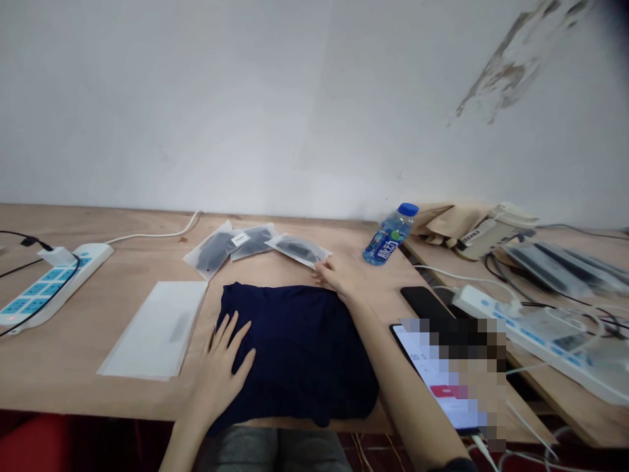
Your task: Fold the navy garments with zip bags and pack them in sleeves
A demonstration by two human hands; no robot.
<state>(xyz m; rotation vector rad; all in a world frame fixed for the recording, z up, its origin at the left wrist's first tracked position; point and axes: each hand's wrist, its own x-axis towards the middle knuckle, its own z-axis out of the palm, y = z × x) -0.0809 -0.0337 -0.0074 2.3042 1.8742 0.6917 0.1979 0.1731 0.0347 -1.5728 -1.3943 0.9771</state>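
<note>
L hand (221, 373) open on navy garment (295, 354); R hand (337, 275) open, touching clear pkg (297, 249); Mizone btl (390, 235) near.

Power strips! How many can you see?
2. The left power strip lies at the left of the wooden table, and the right power strip lies among cables on the right. Another could be hidden under the clutter.

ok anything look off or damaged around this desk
Yes, the white wall has a stained, peeling patch at upper right. A pixelated block also covers part of the lit phone by the right forearm. The navy garment under the left hand looks undamaged from here.
</note>
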